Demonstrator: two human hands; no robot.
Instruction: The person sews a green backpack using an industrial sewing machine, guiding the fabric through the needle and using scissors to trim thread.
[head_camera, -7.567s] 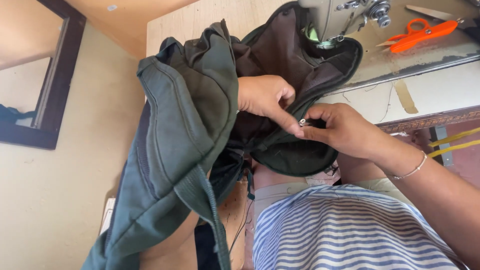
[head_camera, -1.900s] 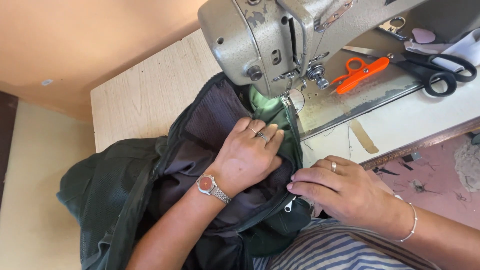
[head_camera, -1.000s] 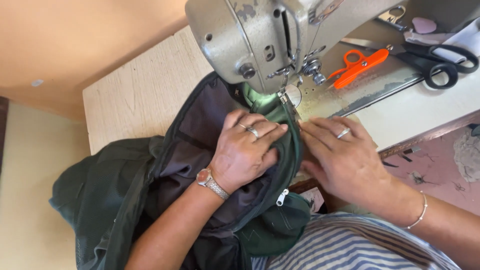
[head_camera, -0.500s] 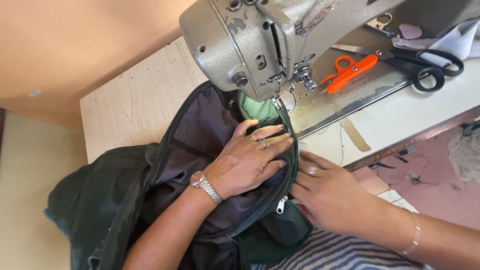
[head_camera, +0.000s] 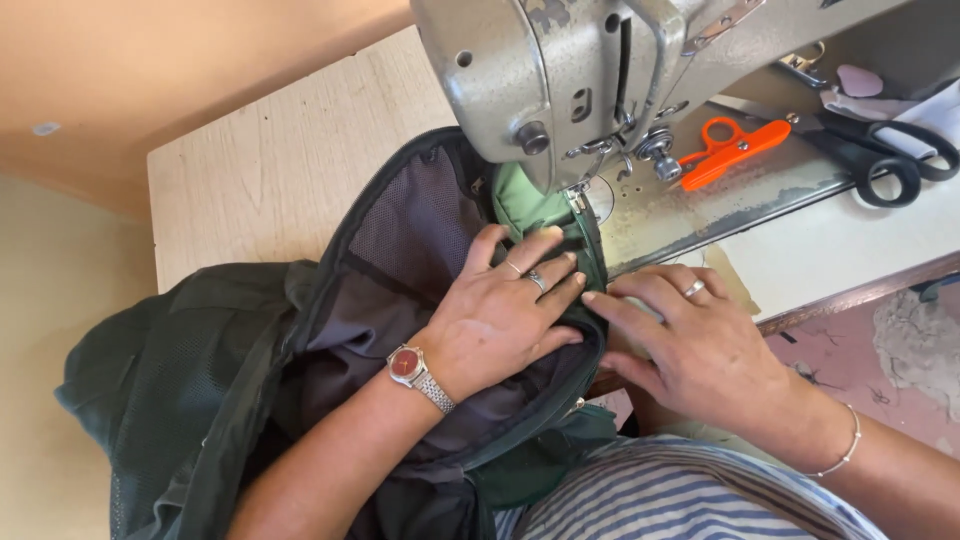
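A pale wooden tabletop (head_camera: 270, 180) carries a grey metal sewing machine (head_camera: 560, 70), whose head fills the top of the view and hides the needle area behind its front face. Draped from the tabletop down onto the person's lap lies a dark green fabric backpack (head_camera: 200, 400) with a grey mesh lining, its opened edge and a light green inner panel pushed up under the machine's foot. To the right of the machine head, on the worn metal bed, lie black-handled scissors (head_camera: 890, 160) and, nearer the needle, small orange thread snips (head_camera: 730, 152), both well apart from the hands. A blue-and-white striped shirt (head_camera: 680, 500) shows at the bottom edge.

Compared with half a second ago, the view sits closer over the work, and the right hand has come up from the lower rim of the backpack to the tabletop edge beside the seam.

The left hand (head_camera: 500, 320), wearing a red-faced wristwatch (head_camera: 412, 368) and rings, lies flat and open on the lining, fingers spread toward the foot, pressing the fabric down. The right hand (head_camera: 690, 340), also flat with fingers extended, rests just beside it, fingertips touching the green zip edge. Neither hand grips anything.
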